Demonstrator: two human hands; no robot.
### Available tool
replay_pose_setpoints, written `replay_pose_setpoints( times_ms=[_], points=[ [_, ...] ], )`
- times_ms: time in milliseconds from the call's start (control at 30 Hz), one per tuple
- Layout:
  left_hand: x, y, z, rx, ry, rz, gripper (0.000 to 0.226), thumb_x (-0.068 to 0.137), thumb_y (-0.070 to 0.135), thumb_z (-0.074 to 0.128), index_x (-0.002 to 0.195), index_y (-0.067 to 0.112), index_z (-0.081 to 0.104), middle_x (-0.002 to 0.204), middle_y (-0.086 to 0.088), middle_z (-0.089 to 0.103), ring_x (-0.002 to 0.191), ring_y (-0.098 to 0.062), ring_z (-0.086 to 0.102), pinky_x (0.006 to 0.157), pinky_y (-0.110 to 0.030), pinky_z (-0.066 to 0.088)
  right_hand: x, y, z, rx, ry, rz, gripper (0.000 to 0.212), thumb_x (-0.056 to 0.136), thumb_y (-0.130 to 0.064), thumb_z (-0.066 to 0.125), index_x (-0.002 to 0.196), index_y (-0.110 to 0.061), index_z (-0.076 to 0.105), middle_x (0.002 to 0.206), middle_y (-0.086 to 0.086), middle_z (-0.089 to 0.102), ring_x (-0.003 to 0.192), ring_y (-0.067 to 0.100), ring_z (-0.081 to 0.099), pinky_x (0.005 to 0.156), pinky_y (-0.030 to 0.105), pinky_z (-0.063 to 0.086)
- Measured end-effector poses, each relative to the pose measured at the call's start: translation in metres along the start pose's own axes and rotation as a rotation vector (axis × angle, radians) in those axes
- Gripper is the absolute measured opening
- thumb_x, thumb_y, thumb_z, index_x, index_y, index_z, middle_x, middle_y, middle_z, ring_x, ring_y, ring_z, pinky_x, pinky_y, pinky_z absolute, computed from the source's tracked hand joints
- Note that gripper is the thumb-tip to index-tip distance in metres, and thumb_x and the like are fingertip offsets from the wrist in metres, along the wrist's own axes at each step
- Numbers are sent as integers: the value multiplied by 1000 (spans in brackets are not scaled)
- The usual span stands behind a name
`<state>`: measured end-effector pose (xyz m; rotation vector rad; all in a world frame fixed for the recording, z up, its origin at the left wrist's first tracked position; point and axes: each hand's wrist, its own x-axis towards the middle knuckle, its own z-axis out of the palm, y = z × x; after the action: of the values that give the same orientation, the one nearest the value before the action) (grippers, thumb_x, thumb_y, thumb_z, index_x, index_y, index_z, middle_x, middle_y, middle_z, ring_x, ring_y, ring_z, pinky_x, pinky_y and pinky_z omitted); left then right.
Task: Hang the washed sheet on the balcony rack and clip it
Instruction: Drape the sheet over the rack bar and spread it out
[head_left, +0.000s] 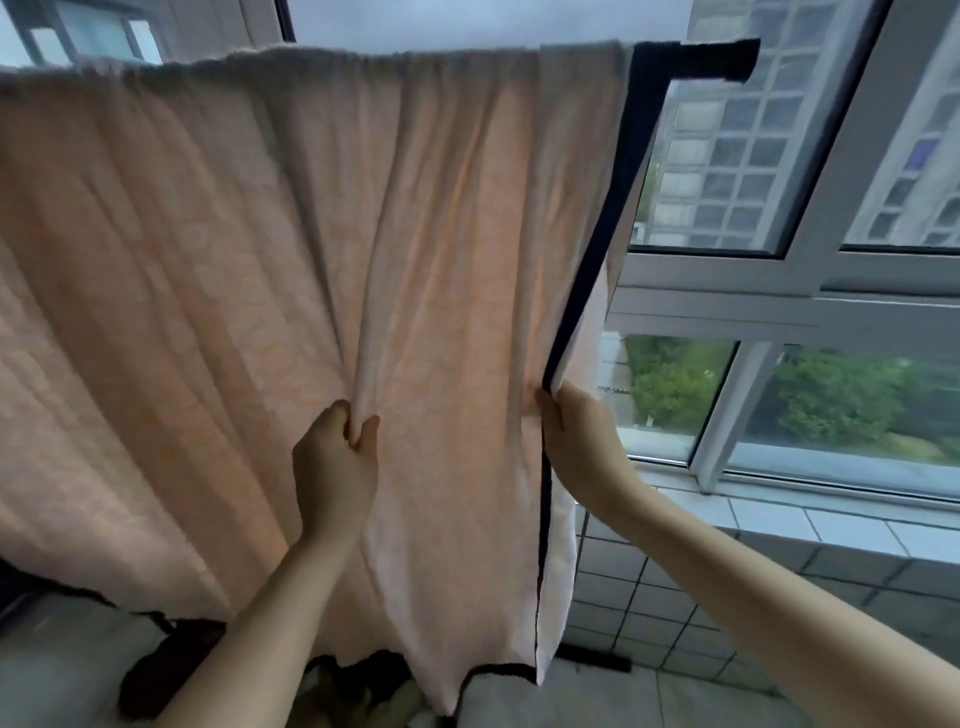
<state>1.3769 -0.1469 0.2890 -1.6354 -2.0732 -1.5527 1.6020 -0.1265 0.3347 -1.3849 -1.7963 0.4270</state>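
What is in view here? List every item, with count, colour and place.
sheet: one, pale peach-pink with a dark edge trim, draped over the rack and hanging across the left and centre
rack bar: one, dark, sticking out past the sheet's top right corner
windows: several panes in pale grey frames, on the right
tiled sill: one, white tiles, below the windows
tiled wall: one, grey-white tiles, under the sill
buildings: grey, outside the upper panes
trees: green, outside the lower panes
clips: none visible
left hand: one, pinching a fold of the sheet near the centre
right hand: one, gripping the sheet's dark-trimmed right edge
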Motion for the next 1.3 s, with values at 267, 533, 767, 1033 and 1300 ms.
replay_pose_setpoints(
  times_ms=[267, 533, 767, 1033, 1300],
  points=[
    [-7, -26, -30, -34, -79, 33, 29, 88, 12, 66, 66, 13, 46, 55, 7, 42, 46, -7, 41, 46, -19, 25, -31, -26, 21, 35, 3, 71, 45, 102, -15, 40, 59, -23, 31, 56, -7, 39, 50, 5, 33, 47, 12, 33],
    [-25, -50, -34, 13, -195, 37, 31, 87, 15, 68, 65, 11, 48, 53, 3, 46, 45, -11, 43, 42, -24, 27, -60, -6, 39, -12, -1, 240, 42, 102, -20, 40, 61, -17, 34, 54, -2, 40, 50, 15, 34, 44, 22, 22],
    [-53, -57, -37, -19, -273, 6, 32, 89, 19, 67, 63, 12, 47, 51, 1, 47, 44, -13, 46, 41, -25, 32, -84, 8, 34, -103, 23, 346, 42, 101, -19, 41, 61, -16, 32, 56, 0, 42, 54, 22, 38, 45, 27, 23],
    [-60, -49, -39, -46, -286, -24, 32, 86, 19, 70, 64, 8, 48, 53, 0, 49, 46, -11, 47, 43, -20, 31, -72, -18, 22, 242, 52, 261, 35, 84, -31, 71, 96, -13, 44, 79, -12, 57, 70, 0, 55, 57, 19, 40],
    [-82, -42, -29, -87, -344, -53, 27, 88, 24, 67, 66, 13, 54, 55, 1, 54, 46, -13, 53, 43, -29, 45, -62, 2, 37, -60, 51, 276, 49, 95, -28, 56, 57, -14, 30, 51, 0, 32, 48, 17, 30, 46, 30, 20]
  ],
)
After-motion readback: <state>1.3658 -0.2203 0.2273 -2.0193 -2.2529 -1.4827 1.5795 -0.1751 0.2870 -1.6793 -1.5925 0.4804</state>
